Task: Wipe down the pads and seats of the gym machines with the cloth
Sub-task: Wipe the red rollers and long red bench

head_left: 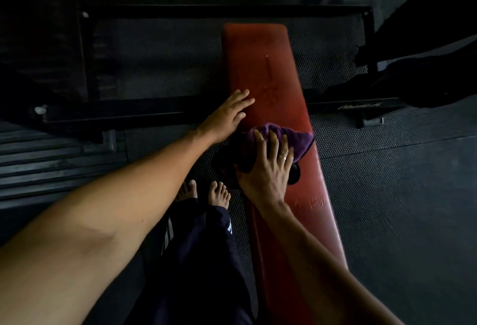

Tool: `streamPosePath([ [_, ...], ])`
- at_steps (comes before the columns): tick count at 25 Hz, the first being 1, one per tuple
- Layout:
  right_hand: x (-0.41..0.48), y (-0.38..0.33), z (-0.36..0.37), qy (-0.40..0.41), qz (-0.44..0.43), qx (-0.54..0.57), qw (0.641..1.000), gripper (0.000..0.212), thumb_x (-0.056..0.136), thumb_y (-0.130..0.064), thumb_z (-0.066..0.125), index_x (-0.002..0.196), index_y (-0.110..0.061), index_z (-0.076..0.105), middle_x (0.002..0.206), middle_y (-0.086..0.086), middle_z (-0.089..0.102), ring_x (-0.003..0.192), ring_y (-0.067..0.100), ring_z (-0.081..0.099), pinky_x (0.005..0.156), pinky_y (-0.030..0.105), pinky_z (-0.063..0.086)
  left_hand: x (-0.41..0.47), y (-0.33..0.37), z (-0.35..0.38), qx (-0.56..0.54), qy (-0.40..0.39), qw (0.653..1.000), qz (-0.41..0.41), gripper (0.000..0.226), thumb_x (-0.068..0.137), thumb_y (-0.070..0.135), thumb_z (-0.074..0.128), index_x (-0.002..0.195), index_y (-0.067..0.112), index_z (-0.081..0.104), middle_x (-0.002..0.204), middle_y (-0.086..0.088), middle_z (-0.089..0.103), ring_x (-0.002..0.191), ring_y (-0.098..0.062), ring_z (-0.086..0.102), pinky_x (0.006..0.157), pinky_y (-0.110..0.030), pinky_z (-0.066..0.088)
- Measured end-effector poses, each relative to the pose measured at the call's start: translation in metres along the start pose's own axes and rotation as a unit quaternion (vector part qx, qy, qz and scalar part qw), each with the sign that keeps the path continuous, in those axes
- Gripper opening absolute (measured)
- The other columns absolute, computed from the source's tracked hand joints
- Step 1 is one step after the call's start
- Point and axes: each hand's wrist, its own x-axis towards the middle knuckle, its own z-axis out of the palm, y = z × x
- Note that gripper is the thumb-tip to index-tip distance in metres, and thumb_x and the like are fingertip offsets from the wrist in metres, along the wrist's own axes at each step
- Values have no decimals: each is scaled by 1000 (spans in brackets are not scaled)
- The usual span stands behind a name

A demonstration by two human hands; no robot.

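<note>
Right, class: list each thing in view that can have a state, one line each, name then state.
bench pad: lying flat, surface scuffed.
cloth: bunched up on the bench pad.
left hand: fingers straight, resting on the bench pad.
right hand: fingers spread, pressing on the cloth.

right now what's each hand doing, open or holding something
Left hand: open, fingers straight, flat on the red bench pad.
Right hand: open, spread fingers pressing the purple cloth onto the pad.

Left hand, right hand palm-down
</note>
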Motion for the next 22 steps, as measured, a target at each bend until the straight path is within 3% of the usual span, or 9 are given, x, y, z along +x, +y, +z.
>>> streamPosePath([
  [4, 23, -28, 19, -19, 44, -45, 998, 88, 72, -54, 75, 146, -23, 38, 155, 21, 39, 148, 49, 23, 119, 67, 16, 0, -1, 3, -6, 11, 1000, 8, 46, 104, 6, 46, 150, 12, 43, 165, -8, 22, 154, -21, 9, 124, -32, 11],
  [6, 42, -33, 22, -21, 25, -53, 998, 90, 70, -59, 76, 145, -23, 41, 154, 24, 38, 147, 52, 23, 118, 69, 15, 1, -2, -1, -6, 1, 1000, 2, 45, 104, 5, 45, 149, 13, 44, 165, -8, 23, 154, -21, 10, 125, -34, 11],
  [9, 32, -18, 11, -32, -34, -9, 999, 85, 76, -54, 72, 149, -26, 40, 159, 18, 31, 152, 45, 14, 122, 64, 11, 0, -2, -7, 12, -13, 1000, 11, 47, 105, 6, 43, 151, 15, 41, 166, -5, 20, 154, -17, 7, 123, -29, 9],
  [12, 11, 9, -5, -7, -60, 25, 998, 73, 81, -42, 71, 147, -30, 43, 159, 9, 36, 153, 35, 19, 123, 57, 20, -4, 5, 2, 11, 23, 1000, 3, 49, 104, 5, 42, 152, 16, 40, 166, -2, 18, 150, -6, 3, 118, -20, 6],
  [14, 22, 19, -6, 9, -48, 35, 998, 71, 80, -41, 70, 146, -30, 46, 157, 6, 39, 152, 33, 23, 123, 53, 21, -4, 3, 9, 11, 61, 998, 1, 48, 104, 6, 43, 151, 16, 41, 166, -2, 18, 152, -10, 4, 119, -22, 8],
  [17, 68, 19, -2, 26, -47, 28, 998, 68, 78, -41, 63, 143, -29, 50, 151, 6, 46, 148, 35, 28, 122, 55, 21, 3, 3, 14, 6, 95, 995, -24, 46, 106, 10, 42, 152, 16, 41, 166, -2, 18, 154, -16, 5, 120, -26, 8],
  [20, 144, 24, -7, -1, -51, 8, 999, 64, 81, -39, 64, 142, -29, 49, 149, 6, 46, 147, 36, 28, 123, 54, 16, 27, 0, 9, -8, 135, 989, -56, 46, 105, 10, 43, 151, 16, 43, 166, -1, 19, 154, -17, 7, 119, -22, 8],
  [22, 185, 30, -16, -23, -30, 21, 999, 64, 80, -34, 67, 142, -27, 50, 146, 14, 42, 143, 40, 32, 120, 56, 22, 46, -1, 5, -11, 152, 986, -68, 45, 106, 15, 42, 151, 17, 42, 166, 0, 19, 154, -15, 7, 118, -22, 8],
])
